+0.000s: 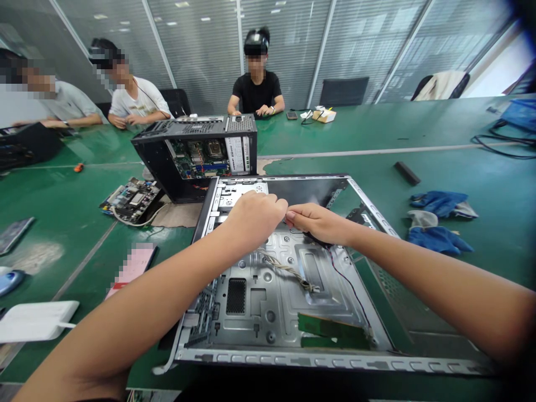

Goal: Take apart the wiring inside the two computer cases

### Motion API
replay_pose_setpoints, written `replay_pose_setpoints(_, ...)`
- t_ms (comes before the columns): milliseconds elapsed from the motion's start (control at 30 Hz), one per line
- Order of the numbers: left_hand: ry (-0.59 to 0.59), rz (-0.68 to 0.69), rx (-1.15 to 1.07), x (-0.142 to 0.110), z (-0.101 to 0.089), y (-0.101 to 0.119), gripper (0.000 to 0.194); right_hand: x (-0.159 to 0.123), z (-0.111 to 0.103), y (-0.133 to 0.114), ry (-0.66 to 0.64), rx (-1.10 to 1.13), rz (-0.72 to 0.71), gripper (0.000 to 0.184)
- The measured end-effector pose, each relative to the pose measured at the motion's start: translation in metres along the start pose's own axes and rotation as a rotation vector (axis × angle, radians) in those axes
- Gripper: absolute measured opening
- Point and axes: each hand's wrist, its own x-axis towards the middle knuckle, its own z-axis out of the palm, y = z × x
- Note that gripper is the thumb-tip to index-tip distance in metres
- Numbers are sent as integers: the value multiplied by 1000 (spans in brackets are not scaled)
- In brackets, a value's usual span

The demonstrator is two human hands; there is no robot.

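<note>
An open computer case point(228, 356) lies on its side in front of me, its bare metal floor facing up. Above its middle, my left hand point(256, 220) is closed, back of the hand toward me. My right hand point(320, 223) meets it there with thumb and fingers pinched together. Whatever is between the fingers is hidden or too small to name. Below the hands, a twisted bundle of pale wires point(288, 269) lies on the case floor. A thin dark wire point(348, 281) runs down the right side. Green memory sticks point(329, 324) rest near the front edge.
A second computer case point(192, 129) stands behind with its motherboard showing. Left of it lies a loose circuit board point(134, 198). Blue gloves point(439, 237) and a dark bar point(407, 173) lie right. A white adapter point(37, 321) sits left. Several people sit across the green table point(335, 134).
</note>
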Motion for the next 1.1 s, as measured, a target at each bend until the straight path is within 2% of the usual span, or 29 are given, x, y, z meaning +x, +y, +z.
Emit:
replay_pose_setpoints(300, -16, 9, -17, 0, 4, -2, 22, -1, -1, 3, -11, 5, 11, 43)
replay_pose_setpoints(667, 90, -23, -164, 1, 18, -6, 15, -2, -2, -1, 57, 149, 28, 46)
replay_pose_setpoints(833, 123, -43, -157, 1, 21, -7, 15, -1, -2, -1, 38, 117, 32, 46)
replay_pose_setpoints(1100, 12, -59, -63, 0, 12, -3, 16, -1, -1, -1, 32, 12, 27, 40)
